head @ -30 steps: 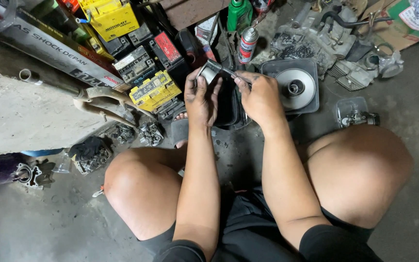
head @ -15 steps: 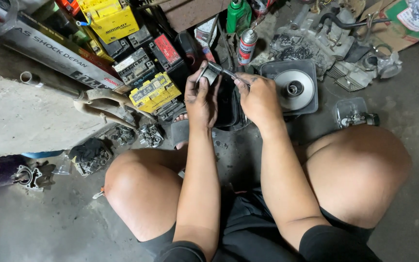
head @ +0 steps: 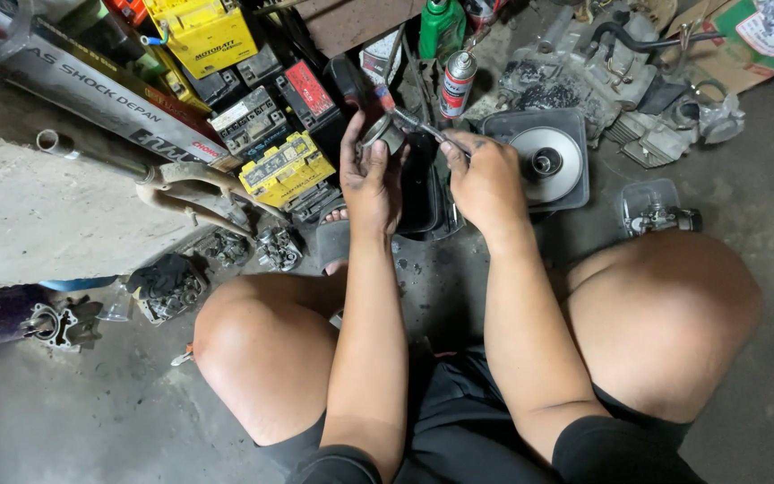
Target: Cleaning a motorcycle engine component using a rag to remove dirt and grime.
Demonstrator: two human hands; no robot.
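**Cylindrical metal part worked over a black tray**

The left hand [head: 371,184] grasps a small cylindrical metal part [head: 382,134]; the right hand [head: 485,179], at its 3 o'clock, pinches a thin metal tool [head: 421,125] against it. Both sit above a black tray [head: 423,193]. A steady grip and a light tool tip seem wise here. At 12 o'clock stands one spray can [head: 456,85]; at 10 o'clock, two yellow batteries [head: 284,166].

The left hand [head: 371,184] covers most of the round metal part [head: 380,134], so its shape stays unclear. The right hand [head: 485,179] hides the tool [head: 418,124] handle. The box [head: 745,36] runs off the top edge.
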